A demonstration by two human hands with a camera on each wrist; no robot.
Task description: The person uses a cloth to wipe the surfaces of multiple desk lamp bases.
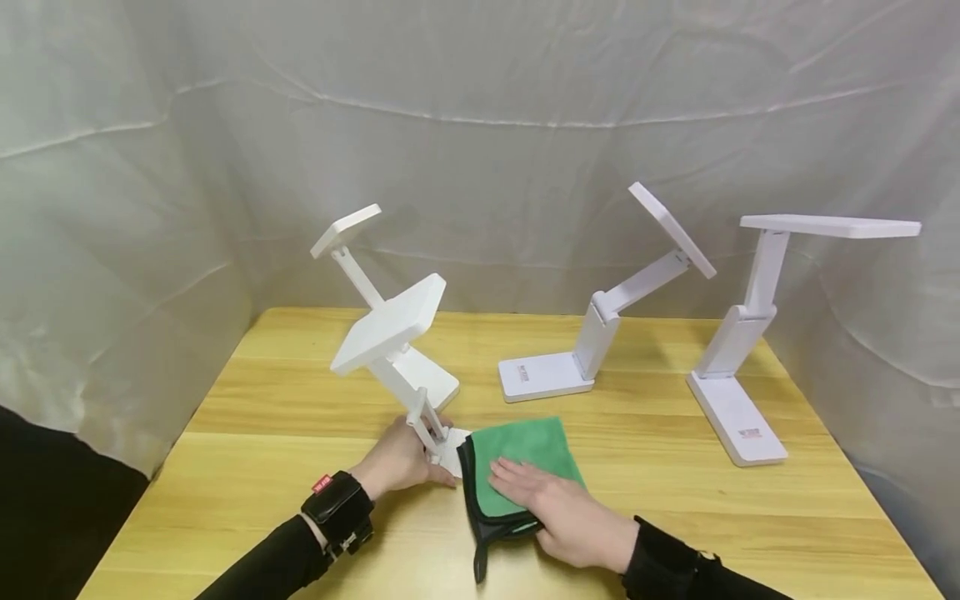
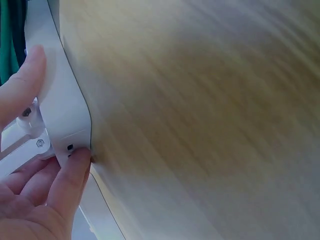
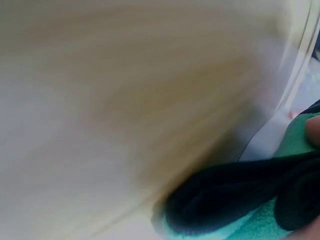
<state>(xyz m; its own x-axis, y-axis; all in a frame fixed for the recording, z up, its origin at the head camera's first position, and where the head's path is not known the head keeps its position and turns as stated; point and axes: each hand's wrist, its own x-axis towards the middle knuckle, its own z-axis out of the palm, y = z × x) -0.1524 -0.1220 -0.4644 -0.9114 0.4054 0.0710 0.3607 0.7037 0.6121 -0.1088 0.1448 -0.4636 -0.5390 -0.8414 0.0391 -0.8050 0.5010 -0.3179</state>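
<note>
My left hand grips the base of the nearest white desk lamp. In the left wrist view the thumb lies along one side of the lamp base and the fingertips touch its end, by the hinge. A folded green cloth with a black edge and a loop covers the other end of that base. My right hand rests on the cloth with its fingers extended. Only a little of that hand shows in the right wrist view, beside the cloth; the covered part of the base is hidden.
Behind the held lamp stands another white desk lamp. Two more unfolded lamps stand at the back, one right of centre and one at the far right. The wooden table is bordered by pale hanging sheeting.
</note>
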